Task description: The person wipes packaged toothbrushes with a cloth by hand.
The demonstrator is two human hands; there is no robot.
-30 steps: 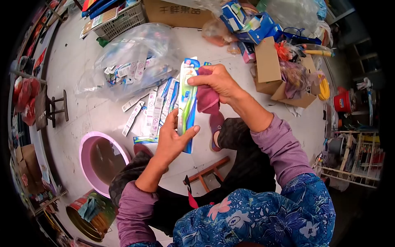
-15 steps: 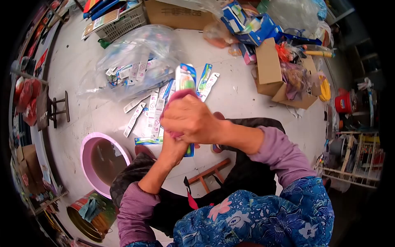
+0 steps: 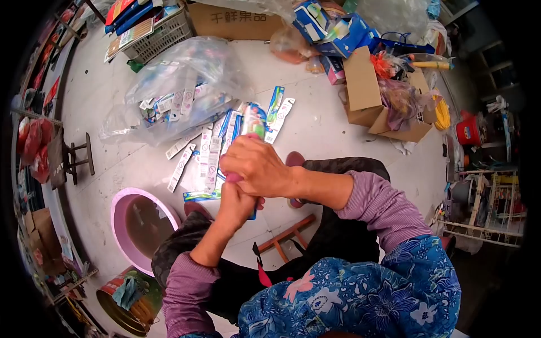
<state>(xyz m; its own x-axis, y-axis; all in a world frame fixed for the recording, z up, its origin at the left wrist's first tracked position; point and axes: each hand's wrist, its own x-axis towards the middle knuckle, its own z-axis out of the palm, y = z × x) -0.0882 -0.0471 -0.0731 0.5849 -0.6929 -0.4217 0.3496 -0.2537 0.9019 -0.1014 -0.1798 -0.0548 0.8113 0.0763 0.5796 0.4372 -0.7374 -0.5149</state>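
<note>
A toothbrush in a blue, white and green package (image 3: 255, 119) stands out above my hands. My right hand (image 3: 256, 164) is closed around its middle with a pink cloth (image 3: 234, 177), mostly hidden under the fingers. Just below, my left hand (image 3: 235, 204) grips the lower part of the same package, and a bit of blue shows under it. Both hands touch or nearly touch. On the floor beyond lie several packaged toothbrushes (image 3: 211, 158), some with white printed backs up. A clear plastic bag (image 3: 208, 62) holds more of them.
At lower left stands a pink basin (image 3: 119, 225) of murky water, beside a metal tin (image 3: 107, 298) with a blue-green rag. An open cardboard box (image 3: 363, 84) is at right. A small stool (image 3: 84, 155) stands at left, and a grey crate (image 3: 163, 42) at the back.
My right hand and the pink cloth have slid down the package toward my left hand. The package's top end sits lower, and less of the cloth shows.
</note>
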